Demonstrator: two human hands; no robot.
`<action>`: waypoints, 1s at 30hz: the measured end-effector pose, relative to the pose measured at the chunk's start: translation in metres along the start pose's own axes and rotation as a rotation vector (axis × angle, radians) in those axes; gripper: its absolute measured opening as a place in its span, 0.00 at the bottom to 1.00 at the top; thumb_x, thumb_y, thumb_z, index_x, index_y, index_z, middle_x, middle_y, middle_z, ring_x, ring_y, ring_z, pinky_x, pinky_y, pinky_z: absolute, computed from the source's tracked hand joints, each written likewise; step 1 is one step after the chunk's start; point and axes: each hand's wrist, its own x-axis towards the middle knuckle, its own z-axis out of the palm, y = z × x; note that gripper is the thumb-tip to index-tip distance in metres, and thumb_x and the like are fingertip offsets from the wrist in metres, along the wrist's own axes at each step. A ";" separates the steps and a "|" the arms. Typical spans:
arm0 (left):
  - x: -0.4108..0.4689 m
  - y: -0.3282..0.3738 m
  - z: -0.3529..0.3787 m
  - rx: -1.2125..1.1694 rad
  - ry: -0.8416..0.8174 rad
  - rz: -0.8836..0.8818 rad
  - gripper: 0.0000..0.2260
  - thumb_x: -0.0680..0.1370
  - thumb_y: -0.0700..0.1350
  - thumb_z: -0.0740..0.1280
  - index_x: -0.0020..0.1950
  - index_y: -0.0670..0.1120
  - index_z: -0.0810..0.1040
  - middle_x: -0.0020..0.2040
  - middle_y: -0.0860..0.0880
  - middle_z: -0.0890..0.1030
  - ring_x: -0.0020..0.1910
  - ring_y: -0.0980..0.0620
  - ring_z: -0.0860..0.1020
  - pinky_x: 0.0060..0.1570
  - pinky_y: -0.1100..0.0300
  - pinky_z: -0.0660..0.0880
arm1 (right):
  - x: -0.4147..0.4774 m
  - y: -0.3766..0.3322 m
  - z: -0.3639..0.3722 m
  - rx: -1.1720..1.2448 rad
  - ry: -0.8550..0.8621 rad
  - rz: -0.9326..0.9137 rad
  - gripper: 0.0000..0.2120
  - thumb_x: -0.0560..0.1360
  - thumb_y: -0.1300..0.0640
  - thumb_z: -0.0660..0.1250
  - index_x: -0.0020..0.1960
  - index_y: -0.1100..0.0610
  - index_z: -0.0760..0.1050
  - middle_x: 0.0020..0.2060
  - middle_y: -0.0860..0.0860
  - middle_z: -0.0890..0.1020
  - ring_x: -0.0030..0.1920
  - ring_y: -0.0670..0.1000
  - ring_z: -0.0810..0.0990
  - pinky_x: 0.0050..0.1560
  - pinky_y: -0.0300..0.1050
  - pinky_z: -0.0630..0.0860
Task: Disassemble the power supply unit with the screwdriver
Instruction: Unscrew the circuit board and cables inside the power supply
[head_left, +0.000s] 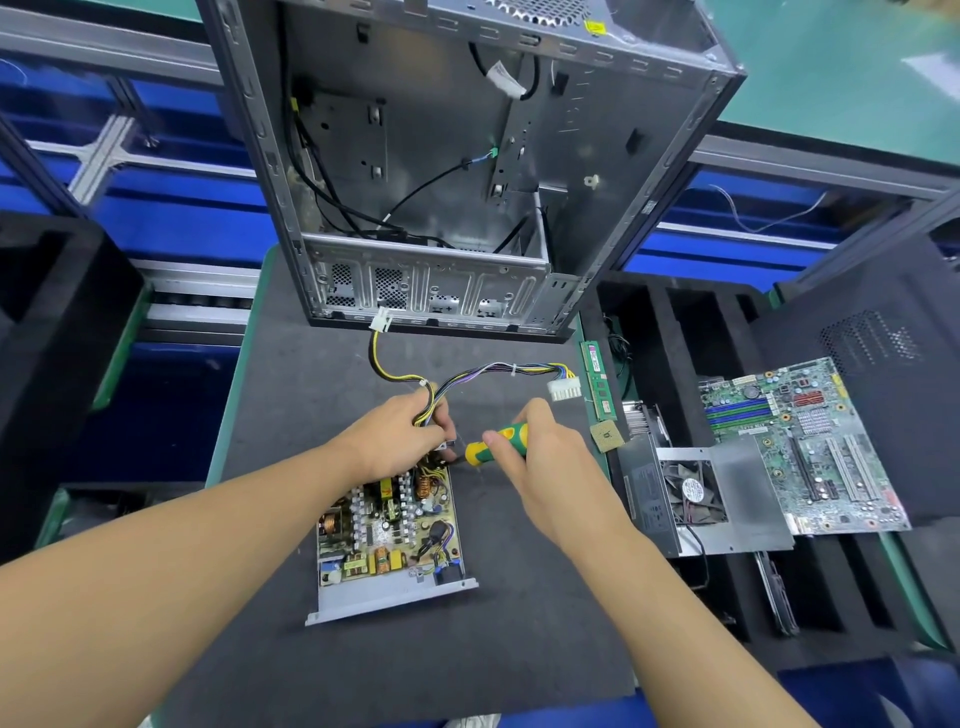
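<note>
Power supply unit (389, 525): its far corner lies just left of the screwdriver (500, 441) gripped in the right hand (545, 467); the left hand (396, 441) clutches its wires (488, 371).

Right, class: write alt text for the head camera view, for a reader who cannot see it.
A person's right hand holds a green-and-yellow screwdriver to the far edge of an opened power supply unit on a dark mat, while the left hand grips its cable bundle. An open computer case stands behind.
</note>
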 end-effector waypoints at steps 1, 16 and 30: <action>0.000 0.000 0.000 0.000 0.003 0.000 0.05 0.78 0.35 0.59 0.47 0.45 0.68 0.49 0.46 0.82 0.46 0.50 0.85 0.61 0.43 0.74 | 0.000 0.000 0.000 -0.006 0.001 -0.002 0.15 0.80 0.41 0.58 0.50 0.53 0.62 0.35 0.47 0.71 0.33 0.49 0.71 0.27 0.44 0.63; 0.004 -0.005 0.002 -0.054 0.018 0.011 0.05 0.77 0.33 0.59 0.47 0.43 0.69 0.48 0.45 0.84 0.45 0.50 0.85 0.58 0.50 0.77 | -0.003 -0.003 0.003 0.017 0.005 -0.005 0.15 0.80 0.42 0.59 0.51 0.53 0.63 0.35 0.46 0.72 0.35 0.51 0.72 0.28 0.43 0.64; 0.005 -0.006 0.002 -0.070 0.039 0.023 0.07 0.77 0.32 0.59 0.46 0.43 0.68 0.48 0.44 0.84 0.43 0.52 0.85 0.48 0.61 0.75 | -0.005 -0.005 0.003 0.001 0.011 -0.061 0.14 0.81 0.43 0.59 0.49 0.53 0.61 0.35 0.46 0.70 0.35 0.53 0.71 0.28 0.41 0.61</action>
